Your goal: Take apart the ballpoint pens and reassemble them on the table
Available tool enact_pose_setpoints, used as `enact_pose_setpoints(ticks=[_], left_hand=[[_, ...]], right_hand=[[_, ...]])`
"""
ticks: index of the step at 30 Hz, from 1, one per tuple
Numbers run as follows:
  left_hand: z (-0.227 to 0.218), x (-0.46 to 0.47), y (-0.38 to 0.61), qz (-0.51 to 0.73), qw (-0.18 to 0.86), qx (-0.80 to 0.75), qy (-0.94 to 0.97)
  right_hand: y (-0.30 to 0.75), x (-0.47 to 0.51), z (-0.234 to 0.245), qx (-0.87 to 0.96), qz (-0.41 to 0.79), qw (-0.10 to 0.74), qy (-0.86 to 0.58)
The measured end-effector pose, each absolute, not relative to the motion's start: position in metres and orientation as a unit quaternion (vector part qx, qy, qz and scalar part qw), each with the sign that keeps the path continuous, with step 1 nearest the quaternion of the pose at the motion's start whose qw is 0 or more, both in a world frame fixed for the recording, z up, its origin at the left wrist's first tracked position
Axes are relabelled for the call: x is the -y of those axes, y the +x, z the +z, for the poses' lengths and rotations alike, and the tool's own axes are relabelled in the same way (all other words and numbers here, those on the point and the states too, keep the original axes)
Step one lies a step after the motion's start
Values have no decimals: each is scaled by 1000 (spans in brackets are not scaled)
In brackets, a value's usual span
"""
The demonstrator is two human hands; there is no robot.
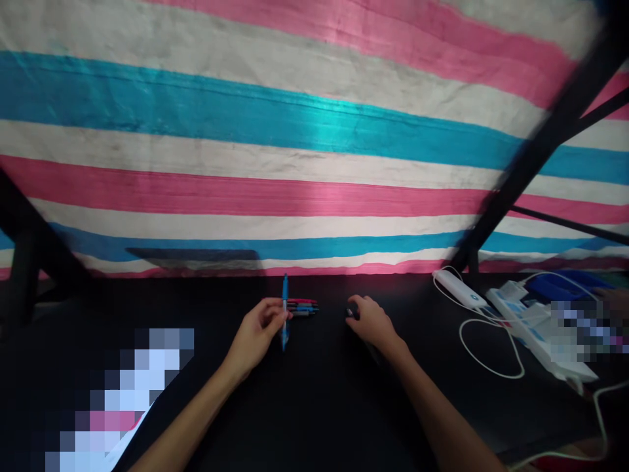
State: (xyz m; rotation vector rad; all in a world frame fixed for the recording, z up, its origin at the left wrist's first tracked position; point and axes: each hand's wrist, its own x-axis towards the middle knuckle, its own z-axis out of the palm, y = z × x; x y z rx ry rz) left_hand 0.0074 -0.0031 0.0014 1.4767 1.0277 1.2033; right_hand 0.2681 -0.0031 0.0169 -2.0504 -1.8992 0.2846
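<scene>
Head view, left fingers pinching blue pen, grip of right fingers unclear

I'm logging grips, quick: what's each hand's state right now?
Left hand: closed, holding a blue pen roughly upright.
Right hand: fingers curled by a small dark object; cannot tell whether gripped.

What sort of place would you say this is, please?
Probably a makeshift workspace: a black tabletop with pens on it, a striped sheet behind, and a white power strip at right.
</scene>
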Motion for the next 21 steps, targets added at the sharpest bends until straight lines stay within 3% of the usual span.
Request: enact_pose_setpoints(ticks=[3, 6, 10, 21], left_hand=[[7, 8, 12, 506, 575, -361, 532], [10, 14, 18, 512, 639, -335, 466], [9, 18, 22, 517, 667, -325, 427], [19, 3, -2, 560, 564, -384, 471]], right_hand=[[258, 6, 22, 686, 79, 295, -660], [239, 14, 24, 731, 198, 374, -535], [213, 27, 16, 762, 361, 331, -424], [226, 14, 14, 638, 413, 442, -477]])
